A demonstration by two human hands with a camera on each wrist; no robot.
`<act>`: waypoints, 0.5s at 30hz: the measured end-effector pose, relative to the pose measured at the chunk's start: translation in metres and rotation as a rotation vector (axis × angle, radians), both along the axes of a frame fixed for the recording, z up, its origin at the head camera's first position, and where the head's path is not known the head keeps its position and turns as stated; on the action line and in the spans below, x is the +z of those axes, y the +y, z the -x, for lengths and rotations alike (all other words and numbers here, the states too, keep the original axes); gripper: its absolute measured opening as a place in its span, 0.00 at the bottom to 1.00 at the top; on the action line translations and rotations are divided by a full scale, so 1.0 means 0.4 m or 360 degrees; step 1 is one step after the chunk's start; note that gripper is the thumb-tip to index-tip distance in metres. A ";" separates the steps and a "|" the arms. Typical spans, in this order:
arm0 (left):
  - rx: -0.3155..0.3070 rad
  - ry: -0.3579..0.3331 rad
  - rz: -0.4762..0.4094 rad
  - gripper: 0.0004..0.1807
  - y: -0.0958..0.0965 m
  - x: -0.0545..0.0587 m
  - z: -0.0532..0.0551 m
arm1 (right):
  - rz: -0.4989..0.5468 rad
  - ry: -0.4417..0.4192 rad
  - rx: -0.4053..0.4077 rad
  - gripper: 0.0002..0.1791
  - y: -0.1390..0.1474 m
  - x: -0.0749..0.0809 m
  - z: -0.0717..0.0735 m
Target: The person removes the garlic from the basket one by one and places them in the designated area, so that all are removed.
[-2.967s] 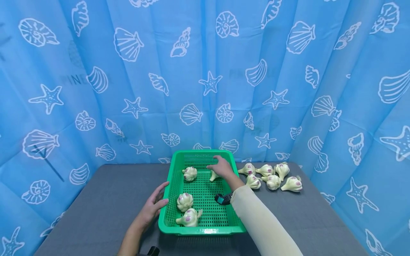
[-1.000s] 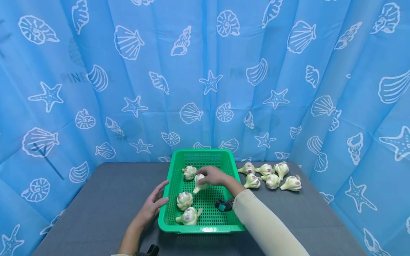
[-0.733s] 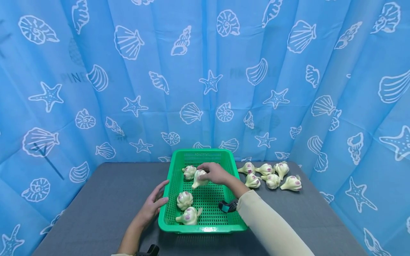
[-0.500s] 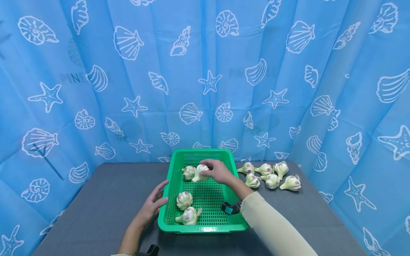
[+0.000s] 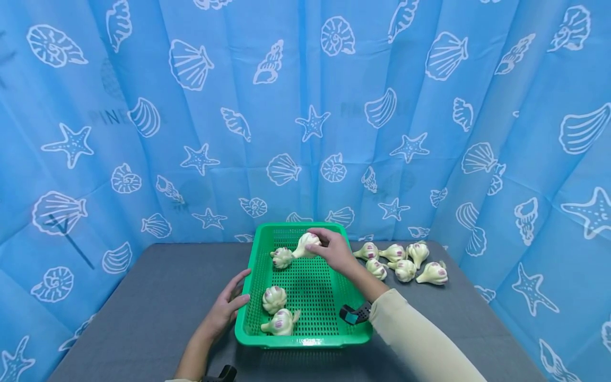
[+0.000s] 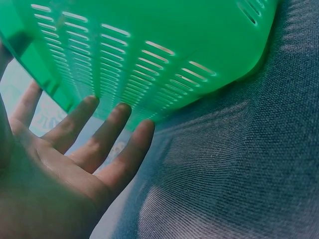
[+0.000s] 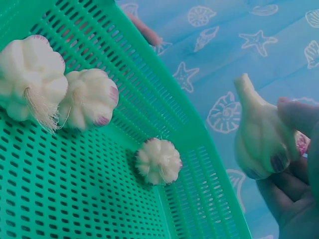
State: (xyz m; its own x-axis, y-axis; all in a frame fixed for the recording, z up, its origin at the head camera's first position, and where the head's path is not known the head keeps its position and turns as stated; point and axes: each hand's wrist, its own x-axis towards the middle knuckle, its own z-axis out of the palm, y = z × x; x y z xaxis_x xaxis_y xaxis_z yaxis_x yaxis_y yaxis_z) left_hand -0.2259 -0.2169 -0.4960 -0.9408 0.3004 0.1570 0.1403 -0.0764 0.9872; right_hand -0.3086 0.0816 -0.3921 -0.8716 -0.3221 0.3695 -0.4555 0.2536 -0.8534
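Where the held garlic bulb [image 5: 306, 246] sits: lifted, seen over the far part of the green basket [image 5: 334, 340], left of our right hand [image 5: 332, 250].
Right-hand grip: we hold the bulb's rounded end between thumb and fingers.
Neck [image 5: 297, 254]: pointing away from our palm, leftward and slightly down in the head view, so the long axis runs toward the far loose bulb [image 5: 281, 258].
Gap: from the head, the neck seems to meet that loose bulb (the right wrist view shows us the two well apart).
Nearer hand: our right; our left hand [image 5: 224, 309], spread and holding no bulb, is at the basket's left side.
Six garlic bulbs [image 5: 405, 271]: on the grey table [image 5: 157, 313], right of the basket.
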 end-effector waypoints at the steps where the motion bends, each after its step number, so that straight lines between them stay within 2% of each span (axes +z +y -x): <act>1: -0.0003 0.0001 -0.0001 0.34 0.000 0.000 0.000 | 0.0021 -0.0004 -0.0015 0.23 0.003 0.001 0.000; 8: -0.0041 0.0019 -0.0004 0.35 -0.002 -0.001 0.001 | 0.0142 -0.0003 -0.0153 0.25 0.025 0.015 -0.007; 15: -0.0033 0.0016 0.0009 0.35 -0.002 0.002 -0.002 | 0.0127 0.0100 -0.0263 0.24 0.036 0.086 -0.059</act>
State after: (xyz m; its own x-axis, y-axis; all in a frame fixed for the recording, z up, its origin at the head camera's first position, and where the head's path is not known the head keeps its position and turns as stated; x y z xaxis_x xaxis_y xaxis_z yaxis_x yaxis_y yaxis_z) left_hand -0.2250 -0.2175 -0.4951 -0.9327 0.3209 0.1643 0.1484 -0.0736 0.9862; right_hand -0.2848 0.0961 -0.3579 -0.8848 -0.1437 0.4432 -0.4659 0.2620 -0.8452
